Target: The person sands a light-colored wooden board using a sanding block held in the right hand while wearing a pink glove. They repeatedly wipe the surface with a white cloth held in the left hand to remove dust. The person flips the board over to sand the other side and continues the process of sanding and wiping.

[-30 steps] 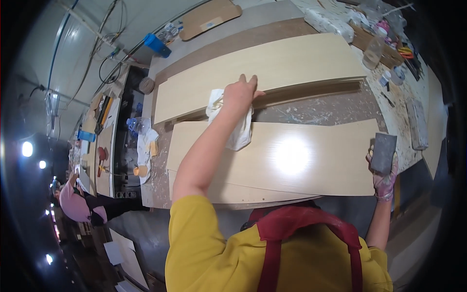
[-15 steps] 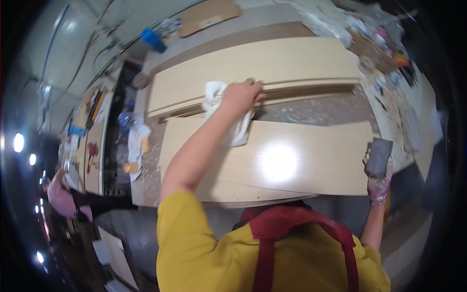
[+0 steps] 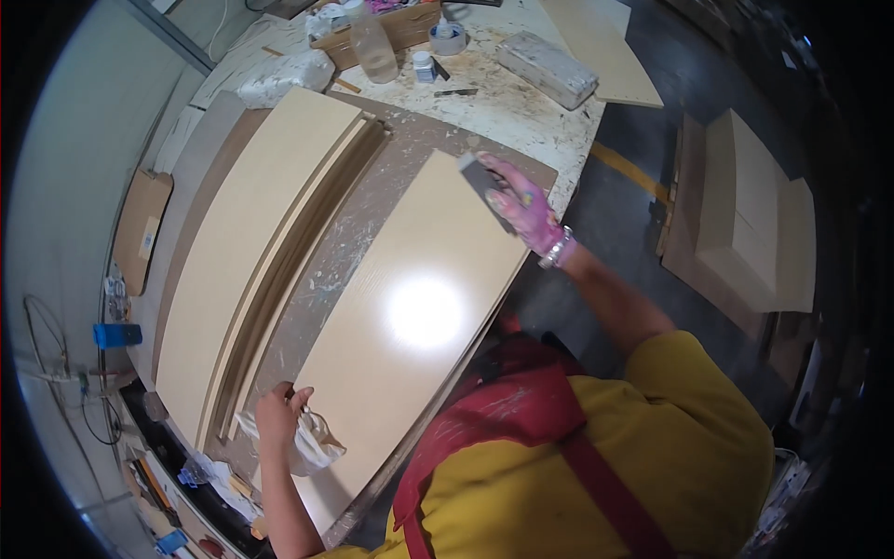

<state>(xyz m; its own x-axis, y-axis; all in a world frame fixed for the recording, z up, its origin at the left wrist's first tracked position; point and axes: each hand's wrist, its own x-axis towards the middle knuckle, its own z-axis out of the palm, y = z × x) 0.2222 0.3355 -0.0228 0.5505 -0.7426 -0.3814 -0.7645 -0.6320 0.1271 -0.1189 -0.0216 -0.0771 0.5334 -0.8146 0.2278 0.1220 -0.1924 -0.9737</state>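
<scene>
Right hand (image 3: 526, 212) grips grey block (image 3: 480, 185) at 1 o'clock end of pale board (image 3: 400, 326); board stretches from this grip toward 7 o'clock, along its long axis. Left hand (image 3: 277, 412) holds white cloth (image 3: 318, 447) near 7 o'clock end.

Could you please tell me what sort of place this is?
It is probably a woodworking shop, judging by the stacked pale boards, the stained white tabletop and the grey block in the right hand.
</scene>
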